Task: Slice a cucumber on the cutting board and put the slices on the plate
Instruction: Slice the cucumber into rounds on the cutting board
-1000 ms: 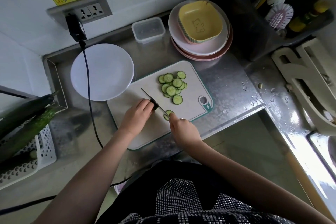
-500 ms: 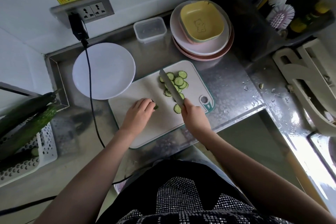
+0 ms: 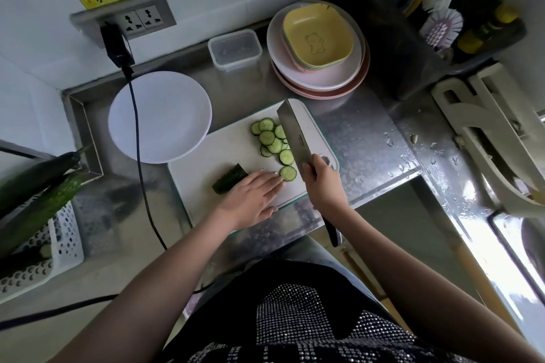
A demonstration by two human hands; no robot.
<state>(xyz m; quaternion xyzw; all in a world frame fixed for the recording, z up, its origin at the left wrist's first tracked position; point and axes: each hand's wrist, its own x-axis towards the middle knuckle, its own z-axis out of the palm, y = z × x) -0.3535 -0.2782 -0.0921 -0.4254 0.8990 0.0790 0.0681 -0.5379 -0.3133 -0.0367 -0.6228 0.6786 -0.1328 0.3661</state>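
Note:
A white cutting board (image 3: 212, 156) lies on the steel counter. Several cucumber slices (image 3: 272, 140) are heaped at its far right, and a short dark cucumber stub (image 3: 230, 178) lies near its middle. My left hand (image 3: 253, 197) lies flat on the board with straight fingers, fingertips touching the nearest slice (image 3: 288, 173). My right hand (image 3: 323, 183) grips a cleaver (image 3: 293, 134) whose blade stands against the right side of the slices. A white plate (image 3: 160, 116) with nothing on it sits left of the board.
A black cable (image 3: 138, 144) runs from the wall socket across the plate. A clear lidded box (image 3: 234, 48) and stacked dishes (image 3: 317, 47) stand behind the board. Whole cucumbers (image 3: 38, 188) lie on a white basket (image 3: 63, 247) at the left. A wet sink area is at the right.
My left hand let go of the cucumber stub and flattened, reaching right to the slices. The cleaver went from cutting to lying right of the slice pile.

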